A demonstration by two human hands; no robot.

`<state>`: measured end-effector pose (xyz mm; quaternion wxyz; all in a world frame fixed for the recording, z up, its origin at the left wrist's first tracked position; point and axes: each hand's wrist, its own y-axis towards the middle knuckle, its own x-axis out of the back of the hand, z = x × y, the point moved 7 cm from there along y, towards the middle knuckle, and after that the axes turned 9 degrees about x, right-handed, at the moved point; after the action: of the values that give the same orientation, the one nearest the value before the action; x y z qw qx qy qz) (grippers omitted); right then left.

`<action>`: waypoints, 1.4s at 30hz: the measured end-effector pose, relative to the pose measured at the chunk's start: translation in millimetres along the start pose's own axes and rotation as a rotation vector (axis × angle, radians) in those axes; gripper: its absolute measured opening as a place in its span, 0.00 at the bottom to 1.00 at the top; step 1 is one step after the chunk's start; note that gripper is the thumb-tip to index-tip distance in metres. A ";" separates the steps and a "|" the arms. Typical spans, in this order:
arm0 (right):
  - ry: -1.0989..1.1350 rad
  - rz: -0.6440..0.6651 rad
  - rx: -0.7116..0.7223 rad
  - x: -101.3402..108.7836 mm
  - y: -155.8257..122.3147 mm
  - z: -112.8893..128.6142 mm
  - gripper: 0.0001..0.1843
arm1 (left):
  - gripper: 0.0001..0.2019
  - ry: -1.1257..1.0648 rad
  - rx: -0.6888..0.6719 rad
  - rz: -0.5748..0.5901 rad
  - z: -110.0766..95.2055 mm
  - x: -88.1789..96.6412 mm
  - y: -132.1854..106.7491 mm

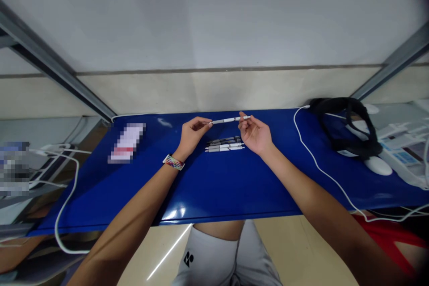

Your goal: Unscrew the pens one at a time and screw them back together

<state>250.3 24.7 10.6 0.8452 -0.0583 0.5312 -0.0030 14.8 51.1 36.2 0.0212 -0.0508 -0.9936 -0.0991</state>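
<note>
A white and grey pen (229, 120) is held level above the blue table surface (214, 183), stretched between my two hands. The thumb and fingers of my left hand (192, 134) pinch its grey tip end. At the other end, my right hand (256, 135) grips the white button end between thumb and fingers, palm turned up. Just below the held pen, several more pens lie side by side: dark ones (223, 140) at the back and white and grey ones (225, 147) in front. A patterned woven band (173, 162) circles my left wrist.
A blurred-out phone-shaped item (127, 143) lies on the left. A black headset-like strap device (351, 127) with white parts sits at the right. White cables (310, 154) run along both sides. A wall (214, 91) rises behind; metal posts (67, 71) flank the table.
</note>
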 end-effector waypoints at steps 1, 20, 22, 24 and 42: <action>-0.008 0.007 0.003 -0.5 -0.1 0.3 0.14 | 0.13 0.000 0.001 -0.003 0.0 0.2 0.0; -0.040 -0.011 0.023 1.0 0.3 -2.8 0.07 | 0.12 -0.010 0.005 0.003 -0.7 -2.1 -0.6; -0.044 -0.014 0.027 0.5 -0.2 -2.8 0.06 | 0.13 -0.004 0.008 0.006 -0.2 -2.4 -0.5; -0.039 -0.023 0.038 0.3 -0.4 -1.8 0.06 | 0.13 -0.002 0.008 0.010 0.4 -2.6 -0.2; -0.001 -0.038 0.038 0.7 -0.2 -0.7 0.10 | 0.15 0.023 0.001 0.003 1.3 -2.3 0.2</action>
<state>250.0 24.5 9.7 0.8464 -0.0522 0.5292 -0.0290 17.1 51.3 34.8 0.0329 -0.0510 -0.9932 -0.0993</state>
